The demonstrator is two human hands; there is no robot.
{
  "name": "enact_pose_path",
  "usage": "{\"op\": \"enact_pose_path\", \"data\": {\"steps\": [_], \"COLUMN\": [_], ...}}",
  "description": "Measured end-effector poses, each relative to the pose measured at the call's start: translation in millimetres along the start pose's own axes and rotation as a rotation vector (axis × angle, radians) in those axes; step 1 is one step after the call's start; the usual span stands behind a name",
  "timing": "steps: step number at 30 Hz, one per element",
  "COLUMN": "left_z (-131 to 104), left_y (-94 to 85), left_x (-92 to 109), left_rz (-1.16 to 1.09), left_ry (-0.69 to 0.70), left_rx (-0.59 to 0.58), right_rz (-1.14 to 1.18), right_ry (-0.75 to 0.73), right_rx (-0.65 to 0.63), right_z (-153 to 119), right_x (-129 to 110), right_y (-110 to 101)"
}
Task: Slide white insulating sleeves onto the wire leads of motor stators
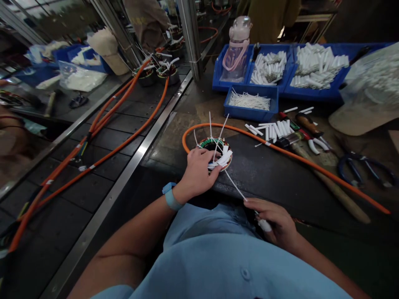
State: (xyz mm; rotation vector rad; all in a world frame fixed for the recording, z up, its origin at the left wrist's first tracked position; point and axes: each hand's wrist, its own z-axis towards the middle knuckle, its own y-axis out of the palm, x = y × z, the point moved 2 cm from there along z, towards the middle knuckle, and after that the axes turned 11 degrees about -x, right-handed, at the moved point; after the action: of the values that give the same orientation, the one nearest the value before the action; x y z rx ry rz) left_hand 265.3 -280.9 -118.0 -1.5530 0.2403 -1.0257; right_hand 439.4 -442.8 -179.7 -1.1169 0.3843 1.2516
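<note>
Head view: a white cable tie (236,185) runs straight from stator to right hand

Set on the bench (255,166) in front of the person, the ring-shaped stator (206,143) lies with its round opening facing up, close to the near edge. The left hand (198,172) is much the nearer of the two hands: it lies over the ring's near-left side, fingers across the rim and thumb on the near side, parted a little; how firmly it grips, I cannot tell. White sleeves (223,158) lie on the ring just beyond that thumb.

The right hand (271,218) is apart from the ring, nearer the body and to the right. Its thumb and fingers are pinched on the tie, whose long axis slants from the stator's near-right edge down toward the fingertips, so the stator is ahead and left of this hand. Something white shows beneath the curled fingers; what it is, I cannot tell.

More thin white ties (220,135) stand up from the ring, and an orange cable (299,159) loops around its far side.
</note>
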Motion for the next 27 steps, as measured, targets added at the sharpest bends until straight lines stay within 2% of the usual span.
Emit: {"op": "enact_pose_path", "data": {"steps": [5, 8, 11, 14, 17, 20, 23, 27], "left_z": [-2, -2, -1, -1, -2, -4, -5, -5], "left_y": [4.8, 6.5, 7.0, 7.5, 9.4, 11.3, 11.0, 8.3], "left_x": [0, 0, 1, 0, -4, -7, -7, -7], "left_rz": [0.092, 0.143, 0.174, 0.033, -0.147, -0.119, -0.059, -0.01], "left_ry": [0.018, 0.013, 0.006, -0.023, -0.051, 0.0, 0.058, 0.112], "left_rx": [-0.01, -0.021, -0.023, 0.04, 0.132, 0.155, 0.133, 0.116], "right_rz": [-0.016, -0.029, -0.081, -0.117, 0.032, 0.327, 0.56, 0.652], "right_ry": [-0.006, -0.028, -0.055, 0.026, 0.223, 0.389, 0.428, 0.398], "right_rx": [0.005, -0.004, -0.052, -0.055, 0.077, 0.203, 0.235, 0.224], "right_z": [-6, 0, 22, 56, 85, 97, 95, 88], "right_x": [-1, 0, 8, 25, 40, 47, 46, 44], "right_y": [0, 0, 3, 7, 9, 10, 10, 10]}}
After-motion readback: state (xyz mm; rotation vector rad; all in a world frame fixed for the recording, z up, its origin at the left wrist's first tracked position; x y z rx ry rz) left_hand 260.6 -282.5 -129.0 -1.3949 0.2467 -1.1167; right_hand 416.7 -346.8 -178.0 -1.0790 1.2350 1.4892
